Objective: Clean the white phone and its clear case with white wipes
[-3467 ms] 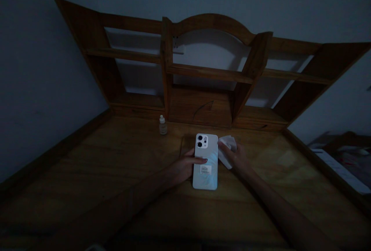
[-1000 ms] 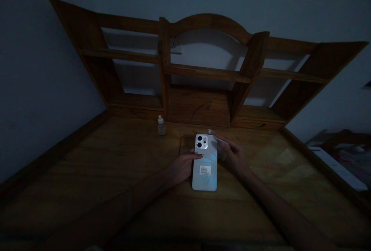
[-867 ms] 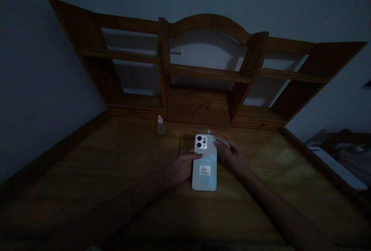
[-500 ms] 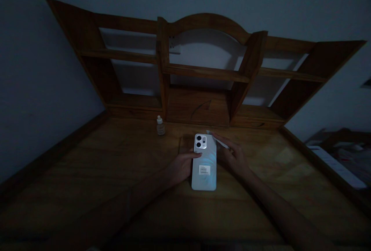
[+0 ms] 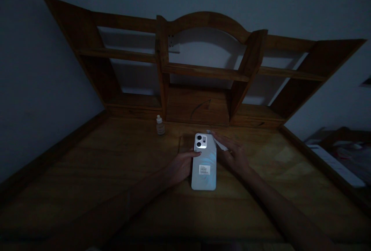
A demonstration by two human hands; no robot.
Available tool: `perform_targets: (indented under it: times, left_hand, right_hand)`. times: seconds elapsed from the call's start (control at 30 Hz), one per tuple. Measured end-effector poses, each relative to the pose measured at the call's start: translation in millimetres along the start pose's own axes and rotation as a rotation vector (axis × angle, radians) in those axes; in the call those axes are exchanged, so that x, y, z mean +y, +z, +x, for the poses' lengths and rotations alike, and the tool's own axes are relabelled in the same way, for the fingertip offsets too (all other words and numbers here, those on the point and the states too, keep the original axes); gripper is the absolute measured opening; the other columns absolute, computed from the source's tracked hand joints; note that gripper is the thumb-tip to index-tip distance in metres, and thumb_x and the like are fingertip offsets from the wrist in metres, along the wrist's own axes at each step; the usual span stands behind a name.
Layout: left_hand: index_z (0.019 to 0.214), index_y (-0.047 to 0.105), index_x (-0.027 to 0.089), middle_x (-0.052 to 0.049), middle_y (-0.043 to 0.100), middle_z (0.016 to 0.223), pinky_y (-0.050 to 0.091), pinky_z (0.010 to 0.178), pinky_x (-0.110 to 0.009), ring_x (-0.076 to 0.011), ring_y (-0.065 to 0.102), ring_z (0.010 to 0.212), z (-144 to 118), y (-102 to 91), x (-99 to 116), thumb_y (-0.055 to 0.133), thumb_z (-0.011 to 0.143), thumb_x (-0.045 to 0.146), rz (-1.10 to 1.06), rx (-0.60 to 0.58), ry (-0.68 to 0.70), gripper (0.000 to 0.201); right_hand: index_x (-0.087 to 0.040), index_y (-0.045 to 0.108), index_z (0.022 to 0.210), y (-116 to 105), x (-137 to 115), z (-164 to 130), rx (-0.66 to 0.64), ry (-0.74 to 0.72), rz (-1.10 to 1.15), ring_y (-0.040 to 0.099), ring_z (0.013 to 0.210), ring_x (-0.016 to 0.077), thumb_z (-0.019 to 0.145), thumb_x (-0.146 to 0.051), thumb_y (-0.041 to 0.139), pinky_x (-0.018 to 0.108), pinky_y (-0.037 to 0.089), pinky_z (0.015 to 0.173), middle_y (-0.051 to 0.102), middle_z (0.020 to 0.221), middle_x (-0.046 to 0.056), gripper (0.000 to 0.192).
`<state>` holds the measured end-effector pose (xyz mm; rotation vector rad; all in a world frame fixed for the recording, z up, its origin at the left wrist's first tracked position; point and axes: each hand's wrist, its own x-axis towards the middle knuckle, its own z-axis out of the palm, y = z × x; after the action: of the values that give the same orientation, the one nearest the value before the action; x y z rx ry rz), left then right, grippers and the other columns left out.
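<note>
Your left hand (image 5: 180, 165) lies flat with its fingers spread along the left side of the white phone (image 5: 204, 162), face down mid-desk (image 5: 87, 173) toward the back edge, while your right hand (image 5: 234, 155) pinches a white cloth (image 5: 219, 143) at the phone's upper right corner.

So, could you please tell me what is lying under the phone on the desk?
The phone lies camera side up on the wooden desk, apparently on a darker patch showing at its upper left. Whatever is directly beneath it is covered.
</note>
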<state>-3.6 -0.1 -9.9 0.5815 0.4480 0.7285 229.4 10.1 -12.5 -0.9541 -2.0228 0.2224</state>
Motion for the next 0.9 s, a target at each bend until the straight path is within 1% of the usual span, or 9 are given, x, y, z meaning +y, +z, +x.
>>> perform_targets:
  times: [0.1,0.2,0.3,0.4,0.53,0.67,0.9]
  left_hand:
    - [0.123,0.059,0.010,-0.015,0.068,0.117,0.037,0.106,-0.042,-0.0283,0.061,0.115,-0.9,1.9,0.6,0.062,0.082,0.017,-0.013,-0.002,-0.007,0.042]
    - [0.124,0.058,0.008,-0.015,0.069,0.114,0.036,0.107,-0.042,-0.0297,0.060,0.118,-1.4,3.0,1.6,0.058,0.084,0.017,-0.028,0.018,-0.038,0.041]
    - [0.124,0.057,0.007,-0.016,0.069,0.114,0.036,0.107,-0.042,-0.0304,0.058,0.120,-0.9,1.2,2.2,0.057,0.085,0.019,-0.033,0.021,-0.056,0.040]
    - [0.122,0.058,0.006,-0.017,0.069,0.115,0.036,0.107,-0.043,-0.0300,0.059,0.120,0.0,-1.0,2.3,0.058,0.085,0.019,-0.040,0.014,-0.049,0.039]
    - [0.121,0.059,0.006,-0.017,0.069,0.115,0.036,0.107,-0.042,-0.0295,0.058,0.121,0.6,-0.5,2.5,0.057,0.085,0.019,-0.059,0.002,-0.040,0.038]
    - [0.121,0.058,0.006,-0.017,0.069,0.115,0.036,0.108,-0.043,-0.0302,0.058,0.121,1.9,-1.5,2.3,0.057,0.084,0.019,-0.074,0.005,-0.038,0.039]
    - [0.112,0.062,0.006,-0.016,0.070,0.110,0.037,0.106,-0.041,-0.0298,0.059,0.119,-0.5,-0.2,4.4,0.054,0.088,0.023,-0.082,0.013,-0.040,0.030]
  right_hand:
    - [-0.035,0.046,0.145,3.2,2.3,-2.7,0.061,-0.038,-0.066,0.055,0.131,0.0241,0.087,-0.008,0.052,0.048,0.047,0.111,0.056,0.143,-0.003,0.065]
    - [-0.037,0.044,0.146,5.6,1.6,-4.5,0.085,-0.041,-0.103,0.056,0.129,0.0244,0.084,-0.005,0.055,0.048,0.049,0.109,0.054,0.144,-0.004,0.070]
    - [-0.037,0.041,0.148,5.2,-0.7,-4.9,0.058,-0.027,-0.138,0.056,0.129,0.0245,0.084,-0.004,0.054,0.048,0.049,0.109,0.051,0.147,-0.004,0.073]
    - [-0.037,0.038,0.150,2.8,-2.7,-4.5,0.012,-0.029,-0.174,0.055,0.130,0.0245,0.083,-0.002,0.052,0.047,0.048,0.109,0.046,0.150,-0.004,0.076]
    - [-0.037,0.036,0.151,0.3,-4.6,-3.9,-0.035,-0.036,-0.216,0.057,0.128,0.0260,0.081,-0.002,0.052,0.047,0.050,0.107,0.041,0.153,-0.003,0.080]
    - [-0.035,0.038,0.150,0.5,-3.7,-4.3,-0.037,-0.057,-0.238,0.060,0.125,0.0267,0.079,-0.003,0.053,0.045,0.053,0.104,0.043,0.153,-0.001,0.080]
    - [-0.035,0.043,0.148,1.3,-3.1,-4.3,-0.022,-0.083,-0.236,0.062,0.122,0.0268,0.077,-0.002,0.053,0.046,0.054,0.102,0.047,0.150,0.000,0.079]
